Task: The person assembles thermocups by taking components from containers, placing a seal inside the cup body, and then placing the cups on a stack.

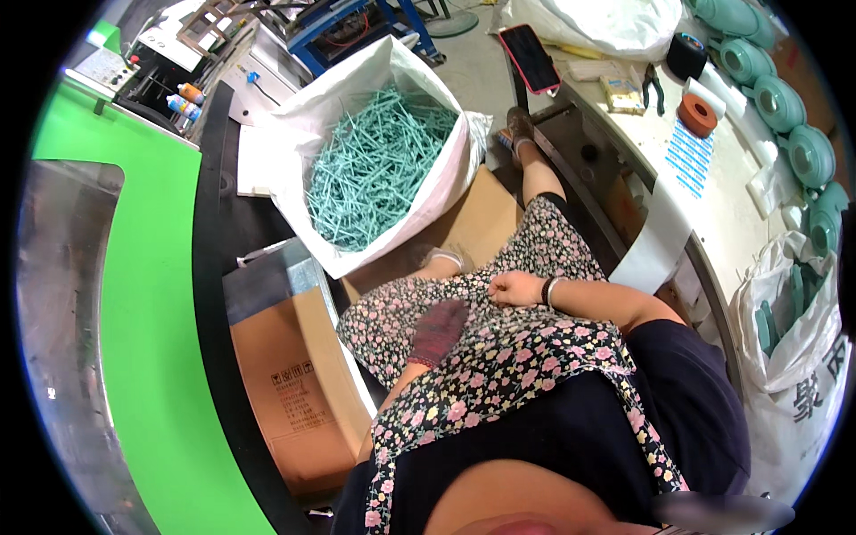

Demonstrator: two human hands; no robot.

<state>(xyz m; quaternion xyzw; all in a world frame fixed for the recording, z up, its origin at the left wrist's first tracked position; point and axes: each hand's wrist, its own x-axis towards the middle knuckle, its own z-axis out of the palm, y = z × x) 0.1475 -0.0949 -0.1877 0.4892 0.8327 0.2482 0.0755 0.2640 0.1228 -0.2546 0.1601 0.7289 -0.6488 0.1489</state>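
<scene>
My left hand (pixel 439 333), in a dark red and grey knit glove, lies flat on the lap of a floral apron (pixel 499 357). Its fingers are stretched out and hold nothing that I can see. Bare, with a dark beaded bracelet and a pale band at the wrist, my right hand (pixel 515 288) rests on the apron a little farther right, fingers curled in. No object shows in it. Beyond my knees stands a white woven sack (pixel 308 209), wide at the top, filled with a heap of thin teal plastic sticks (pixel 379 165).
A green machine (pixel 156 312) with a black edge runs along my left, beside a cardboard box (pixel 294 392). On the right, a worktable (pixel 615 152) carries a phone (pixel 530 58), pliers (pixel 654 89), a tape roll (pixel 697 116) and several teal round parts (pixel 811 154). A white bag (pixel 789 308) hangs nearby.
</scene>
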